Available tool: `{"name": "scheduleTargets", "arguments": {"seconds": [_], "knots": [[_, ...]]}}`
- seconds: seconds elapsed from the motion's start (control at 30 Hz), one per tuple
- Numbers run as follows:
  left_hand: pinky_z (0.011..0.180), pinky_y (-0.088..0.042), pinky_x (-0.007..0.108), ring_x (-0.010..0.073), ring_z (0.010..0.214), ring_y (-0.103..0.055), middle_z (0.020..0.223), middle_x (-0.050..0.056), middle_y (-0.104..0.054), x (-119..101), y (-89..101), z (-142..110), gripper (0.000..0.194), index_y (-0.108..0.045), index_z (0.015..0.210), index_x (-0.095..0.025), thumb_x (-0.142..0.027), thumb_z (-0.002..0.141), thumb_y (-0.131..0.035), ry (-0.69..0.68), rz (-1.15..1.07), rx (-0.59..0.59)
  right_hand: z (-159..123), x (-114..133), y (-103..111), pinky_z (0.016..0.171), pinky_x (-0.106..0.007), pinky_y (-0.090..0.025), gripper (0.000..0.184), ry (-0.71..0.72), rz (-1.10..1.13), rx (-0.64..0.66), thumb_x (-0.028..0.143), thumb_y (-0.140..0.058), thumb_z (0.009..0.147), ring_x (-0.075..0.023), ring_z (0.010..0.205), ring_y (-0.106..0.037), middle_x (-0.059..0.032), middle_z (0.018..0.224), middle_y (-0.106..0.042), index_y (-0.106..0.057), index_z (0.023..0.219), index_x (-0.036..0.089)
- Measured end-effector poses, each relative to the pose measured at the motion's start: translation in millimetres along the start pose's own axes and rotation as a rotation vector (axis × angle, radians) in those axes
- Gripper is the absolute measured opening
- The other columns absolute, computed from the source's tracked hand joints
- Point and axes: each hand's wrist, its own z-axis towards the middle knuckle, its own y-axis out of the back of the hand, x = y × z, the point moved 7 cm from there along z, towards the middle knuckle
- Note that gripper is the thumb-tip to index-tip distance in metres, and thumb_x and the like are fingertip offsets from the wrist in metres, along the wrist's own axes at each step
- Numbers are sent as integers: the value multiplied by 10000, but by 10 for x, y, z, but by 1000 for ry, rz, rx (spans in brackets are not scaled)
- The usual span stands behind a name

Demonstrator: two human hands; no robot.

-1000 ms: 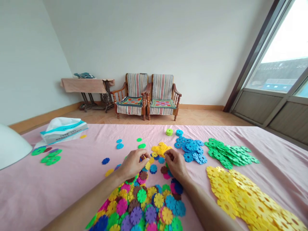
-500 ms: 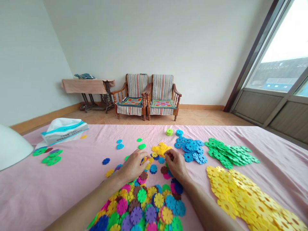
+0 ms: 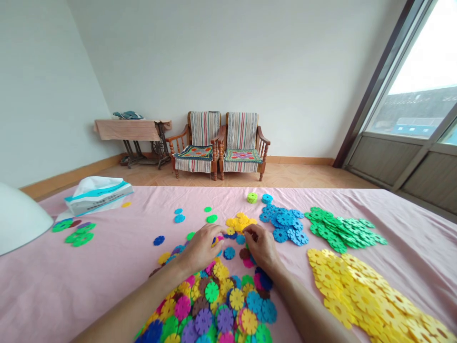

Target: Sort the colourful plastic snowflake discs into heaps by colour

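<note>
My left hand (image 3: 202, 247) is curled above the far end of a mixed heap of notched plastic snowflake discs (image 3: 203, 320). A bit of yellow disc (image 3: 215, 241) shows between its thumb and fingers. Opposite it, my right hand (image 3: 262, 247) has its fingertips pinched together beside a small pile of yellow discs (image 3: 240, 222); whatever is in the pinch is hidden. Between the hands lie a blue disc (image 3: 229, 253) and a brown disc (image 3: 244, 254).
Sorted piles of blue discs (image 3: 285, 219), green discs (image 3: 337, 228) and yellow discs (image 3: 371, 295) spread to the right. Small stacks, one lime (image 3: 252, 197) and one blue (image 3: 266, 198), stand farther back. A tissue pack (image 3: 100, 195) and a white rounded object (image 3: 21, 219) are at left.
A yellow disc now shows on the heap below my left hand, where brown and pink ones showed before. Both hands stay nearly in place; the view shifts slightly.
</note>
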Motion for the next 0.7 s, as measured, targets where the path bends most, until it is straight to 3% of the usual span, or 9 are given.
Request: {"name": "scheduleTargets", "arguments": {"seconds": [0.23,0.4,0.53,0.6,0.7], "knots": [[1021,-331,354,199,1187,-447,1281,79,-511,79,-229,-32,448,-460,1239,-191,-154,794,-485,-25,0,93,-22,130,-35,643,-231,-419,236,90,-24,87,199,-468,798,-142,678,-595,-28,779,-658,-694,863,216],[995,-365,330,182,1139,-499,1218,59,-567,24,-185,-19,436,-500,1182,-204,-89,762,-464,-30,-70,68,-43,198,-68,772,-269,-442,277,159,49,131,164,-448,802,-172,862,-605,-48,882,-679,-657,979,209],[823,-475,263,146,863,-634,894,22,-686,72,-103,2,358,-546,1056,-191,-52,767,-389,60,-164,-7,-62,99,-139,527,-219,-451,288,-15,236,203,229,-353,847,-127,539,-607,4,640,-640,-597,988,173],[800,-480,248,140,842,-635,893,19,-681,98,-68,2,321,-570,985,-187,-48,749,-402,73,-168,-64,-63,66,-135,447,-197,-414,275,-72,285,191,247,-337,846,-105,445,-574,15,619,-622,-586,928,162],[829,-466,240,136,885,-623,941,20,-672,97,-60,-9,313,-597,934,-187,-38,729,-412,55,-157,-99,-47,85,-91,482,-196,-428,252,-49,267,153,252,-362,833,-95,465,-588,-1,686,-643,-595,865,163]]}}
